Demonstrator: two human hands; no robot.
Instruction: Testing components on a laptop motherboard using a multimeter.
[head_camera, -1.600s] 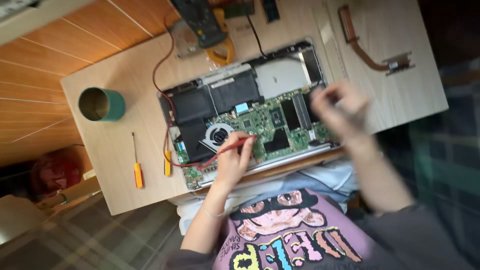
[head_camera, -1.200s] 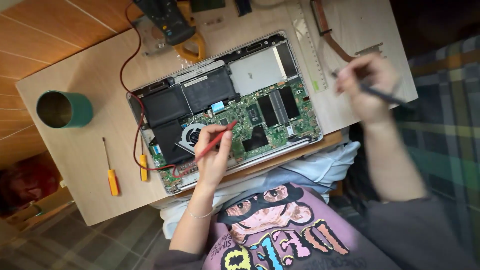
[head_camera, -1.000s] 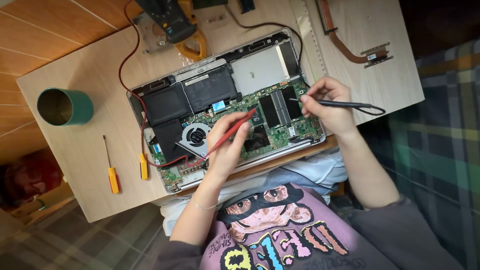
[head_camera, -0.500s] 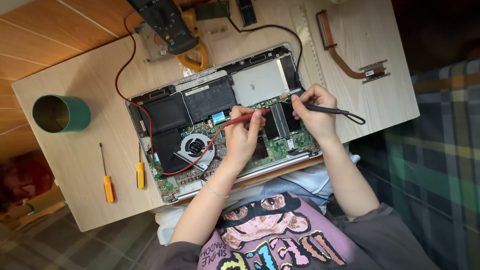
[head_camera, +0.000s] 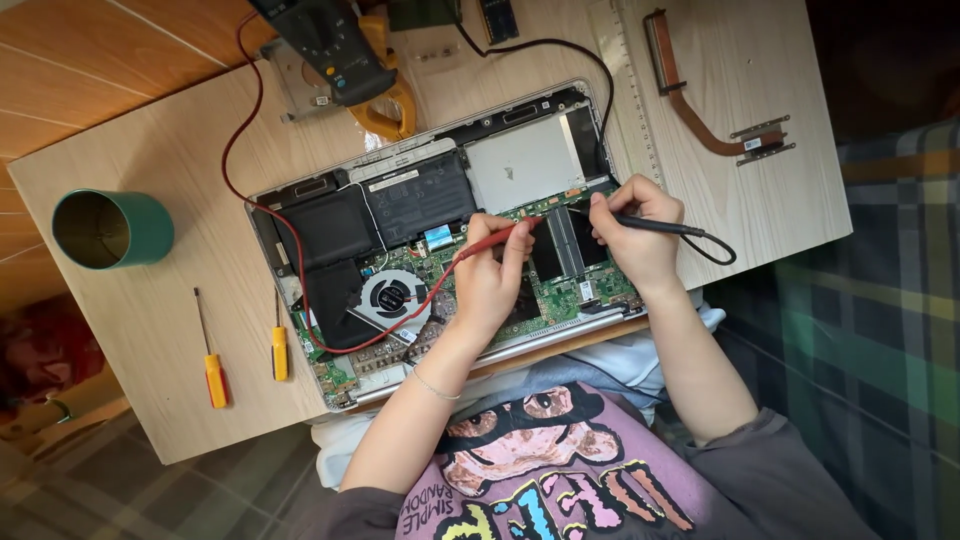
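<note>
Both hands are probing the green circuit board (head_camera: 590, 290) of the opened silver laptop (head_camera: 440, 240), which lies bottom-up on the pale wooden table (head_camera: 150, 320), just in front of the person. The left hand (head_camera: 490, 285) pinches the slim red test probe (head_camera: 495, 243) like a pen, and the right hand (head_camera: 640, 235) pinches the slim black test probe (head_camera: 650, 225) the same way; both tips meet the board near its far edge, close together, just left of the dark memory strips (head_camera: 562, 245). To do this well, I judge each tip should rest on one contact only, held steeply so it cannot slide and bridge to a neighbouring pad. The heels of both hands seem to rest on the laptop, which steadies the tips. The red lead (head_camera: 240, 150) loops across the cooling fan (head_camera: 393, 297) and the black battery packs (head_camera: 370, 215) to the dark and yellow meter (head_camera: 345, 55) at the far edge; leaving it slack keeps it from tugging the probe. The meter's face is turned away, so eyes would have to leave the tips to read it. Two yellow-handled screwdrivers (head_camera: 245, 350) and a green metal cup (head_camera: 110, 228) lie well apart on the left, and a copper heat pipe (head_camera: 700, 100) lies far right.
</note>
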